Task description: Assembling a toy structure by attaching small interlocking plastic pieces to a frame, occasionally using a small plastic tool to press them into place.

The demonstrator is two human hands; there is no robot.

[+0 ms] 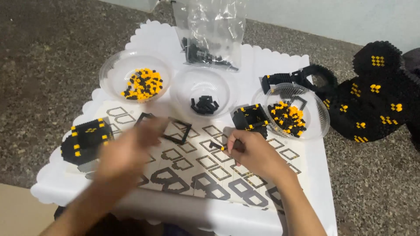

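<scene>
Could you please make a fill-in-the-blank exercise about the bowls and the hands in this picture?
1. The middle bowl holds only ____ bricks.
2. The right hand pinches a small piece with a ____ tip.
3. The instruction sheet lies on a white ____ with a scalloped edge.
4. The blurred left hand is beside a black square ____.

Missing words: black; yellow; tray; frame

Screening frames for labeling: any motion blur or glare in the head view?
Head view: left hand smeared by motion blur; right hand fairly sharp, pinching a small black-and-yellow piece. Glare on the clear plastic bag and the bowl rims. Lighting soft, shadows faint.
</scene>
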